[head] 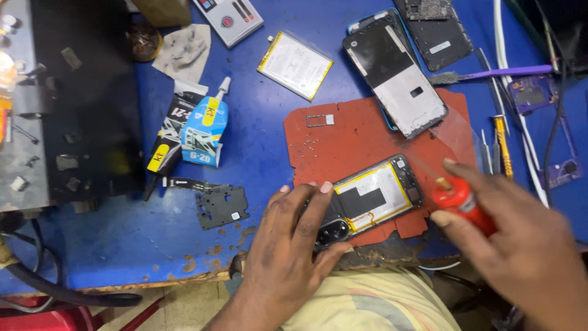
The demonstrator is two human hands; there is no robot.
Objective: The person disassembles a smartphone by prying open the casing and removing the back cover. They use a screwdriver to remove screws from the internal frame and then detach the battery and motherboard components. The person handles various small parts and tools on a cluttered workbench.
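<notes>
An opened phone body (pixel 373 197) with a black frame, its battery showing, lies on a red mat (pixel 343 141). My left hand (pixel 294 245) presses down on the phone's lower left end, near the camera part, fingers spread over it. In my right hand (pixel 520 245) is a small red bottle (pixel 460 202) with a thin brass nozzle. The nozzle tip points toward the phone's right end, just apart from it.
A loose battery (pixel 295 64) and a second phone frame (pixel 395 73) lie further back. Glue tubes (pixel 205 125) and a black plate (pixel 222 206) sit at left. Tweezers, a screwdriver (pixel 502 144), a purple brush (pixel 490 75) and cables crowd the right. A dark machine (pixel 67 98) stands far left.
</notes>
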